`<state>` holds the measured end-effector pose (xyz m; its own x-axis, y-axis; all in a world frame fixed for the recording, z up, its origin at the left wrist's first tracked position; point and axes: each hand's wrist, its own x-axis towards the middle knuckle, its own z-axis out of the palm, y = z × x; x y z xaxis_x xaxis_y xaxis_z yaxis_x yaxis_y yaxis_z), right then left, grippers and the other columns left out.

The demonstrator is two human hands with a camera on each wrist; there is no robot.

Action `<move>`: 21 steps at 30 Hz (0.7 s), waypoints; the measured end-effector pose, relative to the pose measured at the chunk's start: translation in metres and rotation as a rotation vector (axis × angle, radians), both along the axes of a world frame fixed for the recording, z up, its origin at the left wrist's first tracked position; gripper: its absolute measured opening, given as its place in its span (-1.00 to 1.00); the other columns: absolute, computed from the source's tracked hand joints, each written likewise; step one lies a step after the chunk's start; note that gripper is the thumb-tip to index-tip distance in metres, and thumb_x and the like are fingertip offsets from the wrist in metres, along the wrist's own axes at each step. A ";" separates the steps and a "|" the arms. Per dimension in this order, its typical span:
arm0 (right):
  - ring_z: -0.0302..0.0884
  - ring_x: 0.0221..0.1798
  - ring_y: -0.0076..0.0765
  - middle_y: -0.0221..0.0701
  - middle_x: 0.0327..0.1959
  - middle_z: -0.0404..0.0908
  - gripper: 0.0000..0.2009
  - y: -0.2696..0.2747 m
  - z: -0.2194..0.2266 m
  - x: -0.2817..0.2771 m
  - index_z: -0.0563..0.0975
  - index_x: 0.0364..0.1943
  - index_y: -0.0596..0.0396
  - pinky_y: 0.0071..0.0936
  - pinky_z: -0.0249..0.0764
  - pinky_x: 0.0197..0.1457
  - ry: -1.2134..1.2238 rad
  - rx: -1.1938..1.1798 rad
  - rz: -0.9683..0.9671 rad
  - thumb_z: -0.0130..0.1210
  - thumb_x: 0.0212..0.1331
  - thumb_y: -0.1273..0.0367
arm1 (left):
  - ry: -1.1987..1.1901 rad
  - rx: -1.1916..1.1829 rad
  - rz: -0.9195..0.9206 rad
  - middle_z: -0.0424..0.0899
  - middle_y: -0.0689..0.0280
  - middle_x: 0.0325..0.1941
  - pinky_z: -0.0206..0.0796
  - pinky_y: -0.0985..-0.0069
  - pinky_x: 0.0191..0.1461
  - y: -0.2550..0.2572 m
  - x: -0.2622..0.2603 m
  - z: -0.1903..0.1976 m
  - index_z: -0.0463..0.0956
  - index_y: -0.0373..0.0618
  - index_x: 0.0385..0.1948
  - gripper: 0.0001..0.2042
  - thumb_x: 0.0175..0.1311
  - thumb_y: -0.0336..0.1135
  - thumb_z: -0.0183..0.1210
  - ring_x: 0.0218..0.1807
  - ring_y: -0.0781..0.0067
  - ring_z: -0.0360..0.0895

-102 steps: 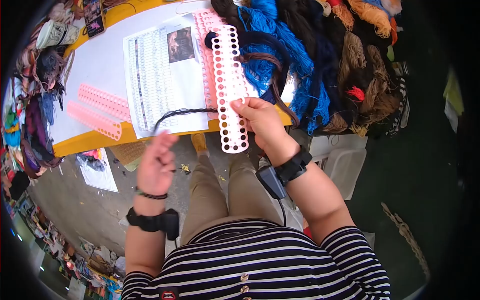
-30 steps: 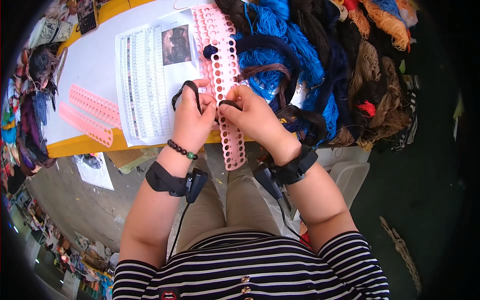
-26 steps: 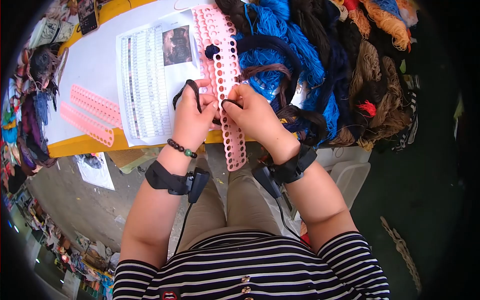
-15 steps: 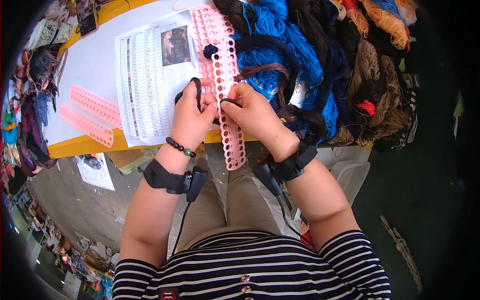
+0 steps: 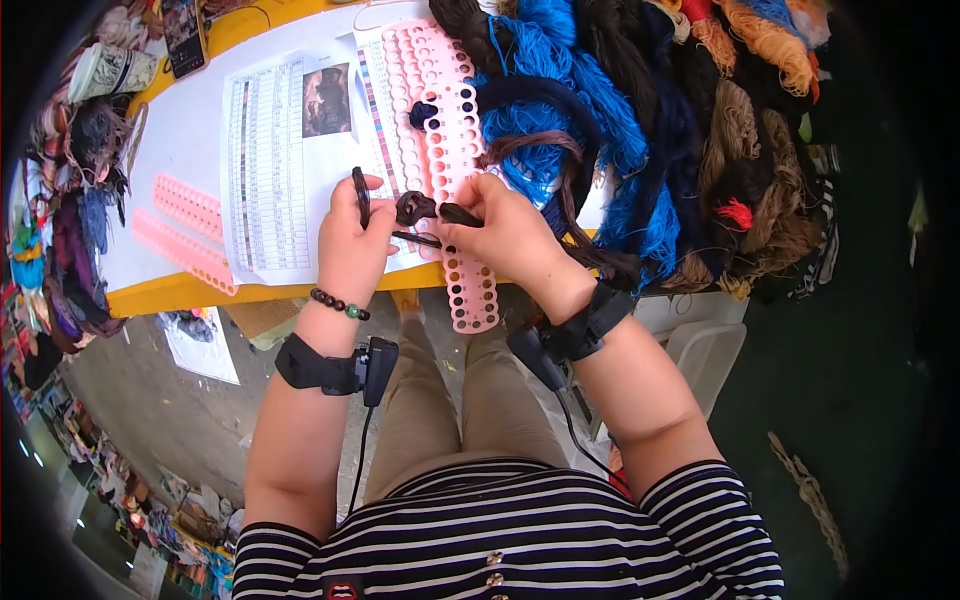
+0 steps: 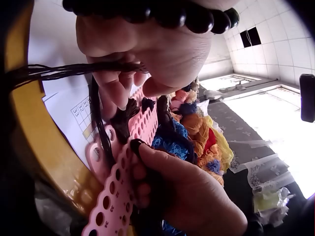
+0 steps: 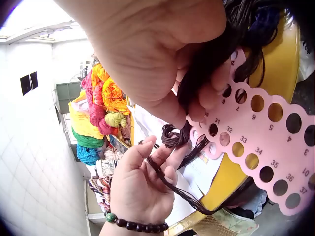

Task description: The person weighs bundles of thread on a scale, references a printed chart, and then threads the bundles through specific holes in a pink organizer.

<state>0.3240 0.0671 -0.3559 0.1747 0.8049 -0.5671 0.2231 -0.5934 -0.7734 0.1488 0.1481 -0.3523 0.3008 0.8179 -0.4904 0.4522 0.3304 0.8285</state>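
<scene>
My right hand (image 5: 510, 230) grips a pink perforated floss card (image 5: 470, 290) by its edge, pinching dark embroidery thread (image 5: 460, 214) against it. Where the thread leaves the card's left side, it bunches into a loop (image 7: 172, 135). Left of it, my left hand (image 5: 350, 240) holds loose strands of the same thread (image 6: 54, 71), which cross its fingers and trail off toward the yellow table edge. Numbers are printed beside the card's holes. Higher up on the card sits a navy thread knot (image 5: 423, 113). The fingers of my right hand behind the card are hidden.
A printed chart (image 5: 265, 190) with a picture lies on the table, partly over another sheet. More pink cards (image 5: 185, 240) lie at the left, and a phone (image 5: 184, 38) at the far left. Blue skeins (image 5: 540, 60) and brown skeins (image 5: 770, 170) are heaped at the right.
My left hand has drawn away leftward from the card, and a thread loop now shows between the hands. The chart has shifted left, baring a second sheet. My right hand still grips the card.
</scene>
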 end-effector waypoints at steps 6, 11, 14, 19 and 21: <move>0.61 -0.36 -0.23 -0.27 -0.44 0.62 -0.65 0.000 0.002 -0.001 0.42 -0.30 0.12 -0.37 0.46 -0.30 0.000 -0.012 -0.004 0.31 -0.05 0.23 | 0.067 0.109 -0.099 0.62 0.30 -0.26 0.33 0.69 -0.47 -0.001 -0.001 -0.008 0.30 -0.18 -0.02 -0.66 0.21 -0.39 0.16 -0.37 0.64 0.53; 0.60 -0.36 -0.22 -0.28 -0.44 0.62 -0.66 -0.002 -0.002 -0.001 0.43 -0.29 0.11 -0.36 0.45 -0.29 -0.005 -0.002 -0.006 0.30 -0.03 0.24 | -0.267 -0.218 0.155 0.61 0.37 -0.28 0.26 0.73 -0.35 0.000 -0.003 0.000 0.32 -0.09 0.00 -0.69 0.24 -0.40 0.14 -0.35 0.69 0.48; 0.60 -0.33 -0.18 -0.26 -0.42 0.61 -0.67 -0.003 -0.007 -0.001 0.43 -0.29 0.11 -0.33 0.45 -0.26 0.015 0.016 -0.028 0.29 -0.02 0.24 | -0.492 -0.453 0.269 0.61 0.39 -0.27 0.21 0.76 -0.33 -0.003 -0.004 0.015 0.31 -0.07 0.04 -0.68 0.26 -0.42 0.10 -0.34 0.70 0.46; 0.58 -0.26 -0.11 -0.21 -0.37 0.59 -0.69 -0.004 -0.013 0.000 0.44 -0.29 0.10 -0.28 0.44 -0.20 -0.017 0.041 -0.012 0.26 -0.01 0.24 | -0.034 -0.135 -0.017 0.63 0.37 -0.24 0.30 0.76 -0.37 -0.002 -0.009 0.013 0.30 -0.11 0.10 -0.66 0.29 -0.48 0.03 -0.25 0.69 0.55; 0.58 -0.27 -0.10 -0.21 -0.37 0.60 -0.69 -0.004 -0.011 0.000 0.44 -0.29 0.10 -0.28 0.45 -0.20 -0.047 0.049 -0.004 0.26 0.00 0.24 | -0.073 -0.196 0.039 0.62 0.37 -0.23 0.33 0.76 -0.37 -0.002 -0.010 0.017 0.30 -0.11 0.10 -0.67 0.30 -0.49 0.01 -0.22 0.67 0.56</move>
